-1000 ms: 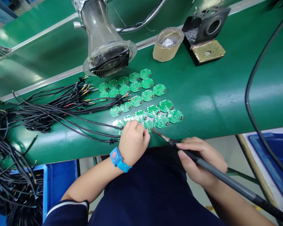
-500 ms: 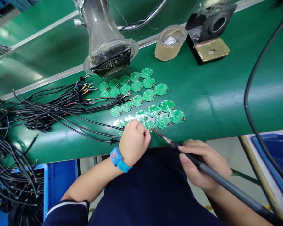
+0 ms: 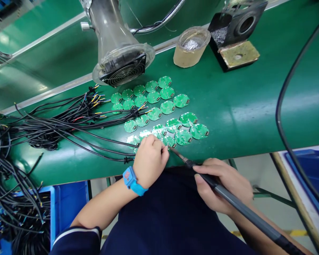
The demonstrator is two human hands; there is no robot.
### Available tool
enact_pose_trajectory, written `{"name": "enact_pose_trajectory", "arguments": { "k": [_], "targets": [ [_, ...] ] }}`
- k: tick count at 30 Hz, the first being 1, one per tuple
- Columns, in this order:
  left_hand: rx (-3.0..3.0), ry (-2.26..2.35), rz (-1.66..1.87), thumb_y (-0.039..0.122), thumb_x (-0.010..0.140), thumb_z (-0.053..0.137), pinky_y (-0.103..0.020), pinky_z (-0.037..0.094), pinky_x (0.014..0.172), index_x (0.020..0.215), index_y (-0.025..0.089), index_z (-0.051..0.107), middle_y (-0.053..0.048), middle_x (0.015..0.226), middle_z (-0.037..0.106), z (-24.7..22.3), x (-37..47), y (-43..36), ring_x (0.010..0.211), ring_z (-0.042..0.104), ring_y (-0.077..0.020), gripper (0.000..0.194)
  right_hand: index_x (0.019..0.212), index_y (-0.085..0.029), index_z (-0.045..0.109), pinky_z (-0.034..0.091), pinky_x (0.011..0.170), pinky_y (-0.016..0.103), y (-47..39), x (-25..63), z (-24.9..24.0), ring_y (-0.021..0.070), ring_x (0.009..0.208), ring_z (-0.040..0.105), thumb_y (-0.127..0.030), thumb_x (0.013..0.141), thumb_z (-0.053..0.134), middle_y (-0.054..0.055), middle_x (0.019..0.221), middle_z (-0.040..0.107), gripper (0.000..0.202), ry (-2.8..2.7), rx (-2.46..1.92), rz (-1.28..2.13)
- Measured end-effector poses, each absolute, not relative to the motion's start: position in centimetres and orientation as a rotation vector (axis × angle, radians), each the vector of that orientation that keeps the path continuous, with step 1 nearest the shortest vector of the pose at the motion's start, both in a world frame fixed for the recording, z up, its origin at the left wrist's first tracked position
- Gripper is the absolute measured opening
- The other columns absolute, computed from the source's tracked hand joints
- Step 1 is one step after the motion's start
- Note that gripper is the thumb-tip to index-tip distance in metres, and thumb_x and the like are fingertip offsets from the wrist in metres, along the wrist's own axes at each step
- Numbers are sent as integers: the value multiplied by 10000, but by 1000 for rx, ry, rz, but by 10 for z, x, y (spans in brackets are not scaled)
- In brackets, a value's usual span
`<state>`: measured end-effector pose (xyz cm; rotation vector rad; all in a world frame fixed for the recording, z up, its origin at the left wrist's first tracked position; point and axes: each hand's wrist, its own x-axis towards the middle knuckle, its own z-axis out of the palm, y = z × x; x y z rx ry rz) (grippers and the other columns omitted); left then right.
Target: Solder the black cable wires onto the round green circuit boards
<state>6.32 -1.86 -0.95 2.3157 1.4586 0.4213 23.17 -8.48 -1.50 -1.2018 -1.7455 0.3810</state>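
My right hand (image 3: 225,186) is closed around the grey handle of a soldering iron (image 3: 234,200). The iron's tip points left and reaches the edge of a round green circuit board (image 3: 170,141) beside my left hand. My left hand (image 3: 151,157), with a blue band (image 3: 134,180) at the wrist, is closed over the nearest row of boards. Black cables (image 3: 108,140) run from the left to beneath it. What its fingers pinch is hidden behind the hand. Several more green boards (image 3: 154,97) lie in rows beyond both hands.
A fume extractor (image 3: 124,67) hangs over the far rows. Behind stand a beige cup of silvery material (image 3: 188,56) and an iron stand (image 3: 236,39). A cable bundle (image 3: 55,120) covers the left side. A blue bin (image 3: 53,209) of cables sits below. A thick black cord (image 3: 279,117) hangs at right.
My right hand and the soldering iron have shifted left, bringing the tip closer to my left hand. My left hand has stayed nearly in place.
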Motion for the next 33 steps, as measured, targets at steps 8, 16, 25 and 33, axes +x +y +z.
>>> {"name": "enact_pose_trajectory", "arguments": {
  "k": [8, 16, 25, 33],
  "targets": [
    [2286, 1459, 380, 130, 835, 530, -358, 487, 739, 720, 132, 553, -79, 802, 543, -8, 63, -18, 798, 530, -208, 117, 918, -161, 573, 450, 545, 249, -86, 240, -16, 105, 627, 542, -72, 771, 543, 16, 733, 541, 174, -1561, -1227, 466],
    [2283, 1437, 312, 160, 869, 517, -366, 488, 760, 759, 126, 574, -80, 822, 539, -4, 61, -17, 816, 526, -209, 128, 913, -172, 569, 457, 514, 241, -77, 235, -15, 110, 597, 546, -68, 770, 546, 7, 691, 540, 178, -1651, -1190, 452],
    [2208, 1470, 262, 157, 866, 531, -368, 490, 774, 765, 130, 588, -78, 824, 553, -2, 63, -14, 828, 540, -209, 120, 908, -156, 568, 467, 523, 237, -78, 233, -19, 104, 590, 535, -70, 759, 554, 12, 680, 545, 173, -1709, -1174, 428],
    [2139, 1457, 377, 132, 840, 561, -342, 489, 756, 735, 151, 570, -52, 787, 551, -4, 61, -13, 798, 556, -189, 108, 915, -177, 571, 470, 505, 251, -77, 233, -17, 116, 574, 544, -76, 754, 554, 8, 681, 553, 191, -1721, -1168, 421]
  ]
}}
